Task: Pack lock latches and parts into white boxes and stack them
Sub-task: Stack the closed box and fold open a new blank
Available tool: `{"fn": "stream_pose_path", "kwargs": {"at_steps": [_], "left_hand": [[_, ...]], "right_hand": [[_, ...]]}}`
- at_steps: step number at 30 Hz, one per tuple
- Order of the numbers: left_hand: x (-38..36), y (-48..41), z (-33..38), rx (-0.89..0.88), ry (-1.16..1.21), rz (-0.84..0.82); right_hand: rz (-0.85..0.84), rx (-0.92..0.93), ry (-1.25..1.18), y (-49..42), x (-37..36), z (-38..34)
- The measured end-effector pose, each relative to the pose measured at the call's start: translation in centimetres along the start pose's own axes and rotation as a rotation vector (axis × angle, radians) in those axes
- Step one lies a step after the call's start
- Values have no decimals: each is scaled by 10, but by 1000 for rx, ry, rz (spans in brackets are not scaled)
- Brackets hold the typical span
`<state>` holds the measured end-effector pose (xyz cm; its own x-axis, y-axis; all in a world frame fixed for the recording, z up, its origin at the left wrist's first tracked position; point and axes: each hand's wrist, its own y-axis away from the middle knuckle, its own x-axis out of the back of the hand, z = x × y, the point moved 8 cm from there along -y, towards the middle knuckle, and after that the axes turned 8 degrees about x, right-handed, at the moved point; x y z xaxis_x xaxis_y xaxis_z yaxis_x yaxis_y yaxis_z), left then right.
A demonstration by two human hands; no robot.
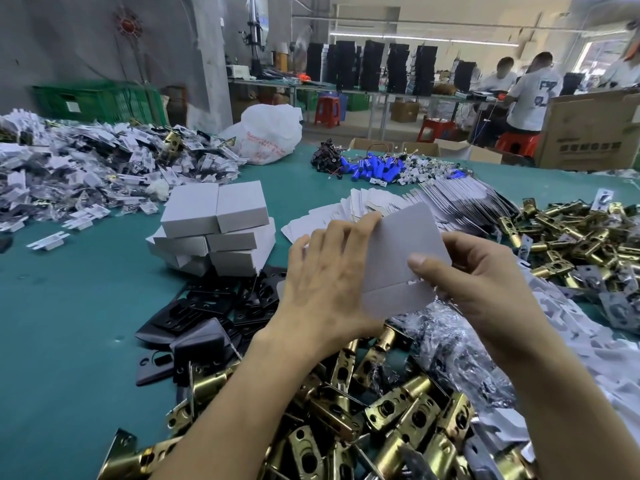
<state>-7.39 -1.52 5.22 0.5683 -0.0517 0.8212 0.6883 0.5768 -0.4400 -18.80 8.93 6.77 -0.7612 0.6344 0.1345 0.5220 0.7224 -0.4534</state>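
Several closed white boxes (214, 230) are sitting stacked in roughly three layers on the green table mat (69, 323), so packing is looking under way but far from finished, judging by the heaps waiting all round. One carton blank (398, 258) is being held in mid-air just above the near pile of brass latches (398, 410), not yet formed and holding nothing. Left hand (332, 282) is gripping its left edge, fingers curling over the top; right hand (485, 285) is pinching the right side, thumb lying flat on the face. Blank is reading as thin matte card, pale grey-white, with one rounded corner and a crease crossing low. Latches are showing glossy brass tubes with flat holed faceplates, some in crinkly clear bags. Black plates (214, 306) are lying flat and dull, with cut-outs. More flat blanks (363, 206) are fanning out beyond the hands, bagged parts (86, 174) heaping far left
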Motion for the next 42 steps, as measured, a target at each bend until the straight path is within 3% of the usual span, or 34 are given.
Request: {"fn": "stream_pose_path", "kwargs": {"at_steps": [5,8,14,22,28,34,42], "left_hand": [[-1,-1,1,35,219,-114],[-6,0,3,85,486,-246],[-13,4,6,127,852,-395],[-18,6,2,144,1030,-482],[-13,2,-9,183,1044,-380],[-5,-2,-9,170,1071,-277],[-4,4,1,147,1188,-369]], "right_hand": [[-56,-31,-81,1,-6,-1],[-72,-31,-121,2,-9,-6],[-132,221,300,1,-10,-25],[-190,261,351,2,-6,-26],[-206,265,322,4,-8,-31],[-163,185,199,3,-17,-20],[-160,207,-113,3,-26,-24]]}}
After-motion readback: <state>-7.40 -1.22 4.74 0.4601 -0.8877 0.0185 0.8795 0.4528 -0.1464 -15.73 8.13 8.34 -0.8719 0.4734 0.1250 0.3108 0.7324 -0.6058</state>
